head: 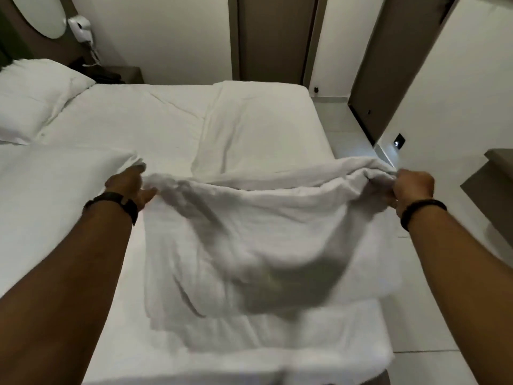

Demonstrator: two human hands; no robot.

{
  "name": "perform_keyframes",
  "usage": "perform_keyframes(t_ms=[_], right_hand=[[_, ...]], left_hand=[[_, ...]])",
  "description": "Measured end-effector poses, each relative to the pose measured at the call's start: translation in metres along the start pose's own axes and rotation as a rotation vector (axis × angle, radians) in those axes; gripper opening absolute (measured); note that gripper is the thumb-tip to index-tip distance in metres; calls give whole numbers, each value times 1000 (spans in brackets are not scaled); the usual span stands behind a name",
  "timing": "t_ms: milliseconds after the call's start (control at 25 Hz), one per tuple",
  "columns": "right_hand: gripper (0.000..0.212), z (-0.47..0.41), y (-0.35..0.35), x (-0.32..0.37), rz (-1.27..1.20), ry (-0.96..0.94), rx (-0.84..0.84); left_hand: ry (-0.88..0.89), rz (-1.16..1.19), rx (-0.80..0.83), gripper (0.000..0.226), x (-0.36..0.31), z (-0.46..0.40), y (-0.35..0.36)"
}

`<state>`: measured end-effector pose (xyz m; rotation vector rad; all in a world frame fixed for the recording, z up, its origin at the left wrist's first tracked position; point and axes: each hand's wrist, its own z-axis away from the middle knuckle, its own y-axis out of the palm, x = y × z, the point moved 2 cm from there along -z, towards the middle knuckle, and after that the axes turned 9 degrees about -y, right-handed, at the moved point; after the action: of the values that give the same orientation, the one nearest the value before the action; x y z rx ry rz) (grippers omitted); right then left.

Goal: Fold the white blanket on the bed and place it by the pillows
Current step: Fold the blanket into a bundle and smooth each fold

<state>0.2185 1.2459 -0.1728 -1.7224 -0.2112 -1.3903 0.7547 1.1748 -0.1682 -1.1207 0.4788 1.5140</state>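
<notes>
Two hands, left hand (130,184), right hand (412,187), blanket (249,232) stretched between

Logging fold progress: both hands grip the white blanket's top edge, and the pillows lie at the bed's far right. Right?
Not quite. The head view shows the pillows at the bed's far left. Left hand and right hand do grip the white blanket's top edge.

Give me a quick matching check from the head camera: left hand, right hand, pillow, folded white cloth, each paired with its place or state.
1 left hand
2 right hand
3 pillow
4 folded white cloth

A lies flat on the far right part of the bed
B grips the blanket's right edge
C far left on the bed
D holds the blanket's left edge

Pairs: 1-D, 2-B, 3-C, 4-A
</notes>
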Motion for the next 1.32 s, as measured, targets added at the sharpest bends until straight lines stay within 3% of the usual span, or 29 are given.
perform_keyframes(t_ms=[80, 280, 440, 520, 600, 680, 760, 840, 960, 1040, 1120, 1200, 1280, 1320], right_hand=[[33, -6, 52, -8, 310, -100, 15], [54, 4, 157, -67, 713, -333, 459], [76, -51, 236, -60, 923, -648, 558], [90, -91, 274, -68, 1029, -625, 685], [100, -118, 296, -84, 1095, -530, 849], [77, -127, 300, -109, 1048, -488, 910], [38, -122, 285, -125, 923, -552, 799], [24, -123, 270, -120, 874, -670, 594], [32, -158, 265, -82, 801, -683, 277], [53, -165, 272, -67, 710, -572, 274], [66, -125, 287, -67, 620, -588, 270], [64, -44, 303, -92, 522, -713, 384], [64, 23, 289, -145, 636, -823, 612], [70, 31, 265, -181, 751, -832, 677]], left_hand=[[81, -264, 19, 80, 3, -46, 32], [469, -1147, 290, 57, 60, -101, 139], [490, -1507, 330, 72, 89, -168, 194], [457, -1663, 305, 87, 109, -196, 205], [455, -1712, 276, 86, 125, -215, 205], [556, -1671, 219, 54, 129, -224, 207], [656, -1629, 171, 33, 115, -220, 215], [748, -1577, 93, 29, 90, -221, 227], [749, -1524, -35, 38, 52, -248, 247], [710, -1459, -50, 52, 51, -248, 263], [761, -1335, 18, 64, 79, -208, 288], [801, -1280, 154, 72, 138, -143, 295], [682, -1373, 279, 85, 200, -106, 257], [607, -1419, 265, 92, 225, -106, 223]])
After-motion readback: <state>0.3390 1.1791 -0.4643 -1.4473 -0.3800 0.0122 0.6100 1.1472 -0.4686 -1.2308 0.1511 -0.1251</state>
